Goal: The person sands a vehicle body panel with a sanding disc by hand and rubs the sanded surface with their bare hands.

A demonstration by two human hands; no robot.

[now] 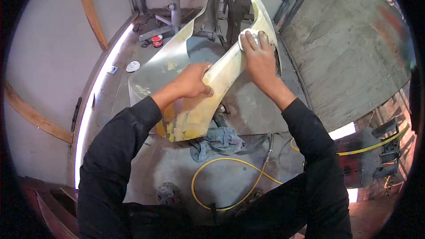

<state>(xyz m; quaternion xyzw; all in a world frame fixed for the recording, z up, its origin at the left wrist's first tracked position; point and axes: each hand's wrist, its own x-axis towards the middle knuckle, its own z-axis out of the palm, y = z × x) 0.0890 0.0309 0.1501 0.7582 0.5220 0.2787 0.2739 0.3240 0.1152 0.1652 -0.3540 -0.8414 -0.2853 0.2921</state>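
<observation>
A curved car fender stands tilted before me, bare metal on its left side, with white and yellow patches along its raised edge. My left hand is closed on that edge about midway, thumb on the near face. Higher up, my right hand presses a white sanding disc to the fender's surface, its fingers laid over it. The palm hides most of the disc. A blue-grey rag lies below the fender's lower end.
A yellow hose loops across the floor. At the right stands a dark red and black tank. A red can and a white round disc lie left of the fender. Behind is a wheeled metal stand.
</observation>
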